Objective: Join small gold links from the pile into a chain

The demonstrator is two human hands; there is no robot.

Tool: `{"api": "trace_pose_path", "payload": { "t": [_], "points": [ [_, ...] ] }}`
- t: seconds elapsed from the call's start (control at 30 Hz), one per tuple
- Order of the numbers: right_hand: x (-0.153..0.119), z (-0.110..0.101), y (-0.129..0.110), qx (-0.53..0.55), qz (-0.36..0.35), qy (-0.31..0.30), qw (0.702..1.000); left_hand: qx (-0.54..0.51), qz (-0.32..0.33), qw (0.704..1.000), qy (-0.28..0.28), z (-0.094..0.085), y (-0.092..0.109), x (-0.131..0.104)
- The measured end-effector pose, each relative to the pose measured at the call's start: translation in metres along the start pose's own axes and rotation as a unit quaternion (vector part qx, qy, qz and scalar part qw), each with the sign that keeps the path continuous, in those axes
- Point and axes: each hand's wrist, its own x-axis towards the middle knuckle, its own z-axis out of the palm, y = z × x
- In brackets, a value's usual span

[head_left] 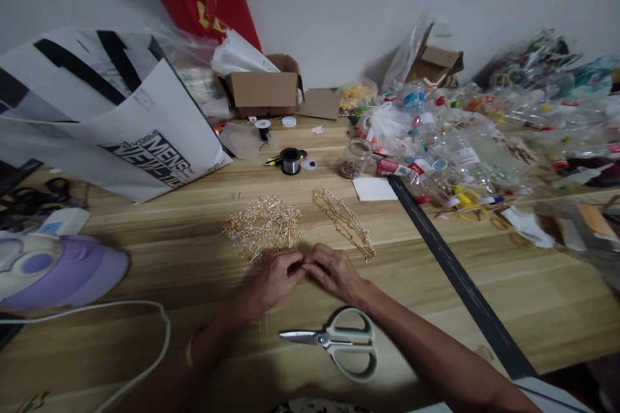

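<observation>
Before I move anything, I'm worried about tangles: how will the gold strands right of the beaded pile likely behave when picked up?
The gold strands would probably hang floppy, as they lie in loose bends. They look light, being thin with small beads. Lying close together, they may snag on each other.

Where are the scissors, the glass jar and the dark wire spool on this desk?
scissors (321,339): head view, on the pivot
glass jar (355,159): head view, middle of its side
dark wire spool (290,165): head view, on the wound wire
</observation>
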Motion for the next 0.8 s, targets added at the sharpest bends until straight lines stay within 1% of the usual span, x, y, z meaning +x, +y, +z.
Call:
{"api": "trace_pose_path", "payload": {
  "t": [0.2, 0.33, 0.43, 0.53, 0.6, 0.7, 0.8],
  "points": [
    [-0.001, 0.001, 0.001, -0.003, -0.009, 0.002, 1.0, -0.019, -0.006, 1.0, 0.002, 0.001, -0.001, 0.0],
    [-0.002, -0.001, -0.001, 0.009, -0.015, 0.0, 1.0, -0.073, -0.005, 0.997, -0.007, -0.001, -0.002, 0.0],
    [-0.002, -0.004, -0.003, 0.004, -0.026, 0.046, 0.999, -0.141, -0.016, 0.99, -0.013, -0.004, -0.003, 0.001],
    [-0.003, -0.007, -0.003, -0.036, -0.015, 0.105, 0.994, -0.203, -0.031, 0.979, -0.012, -0.006, -0.005, 0.002],
    [-0.003, -0.008, -0.001, -0.054, -0.011, 0.123, 0.991, -0.233, -0.038, 0.972, -0.002, -0.006, -0.007, 0.004],
    [-0.003, -0.008, 0.002, -0.051, -0.026, 0.12, 0.991, -0.253, -0.044, 0.966, 0.004, -0.006, -0.01, 0.005],
    [-0.003, -0.006, 0.003, -0.038, -0.028, 0.091, 0.995, -0.245, -0.031, 0.969, 0.004, -0.006, -0.01, 0.005]
  ]
}}
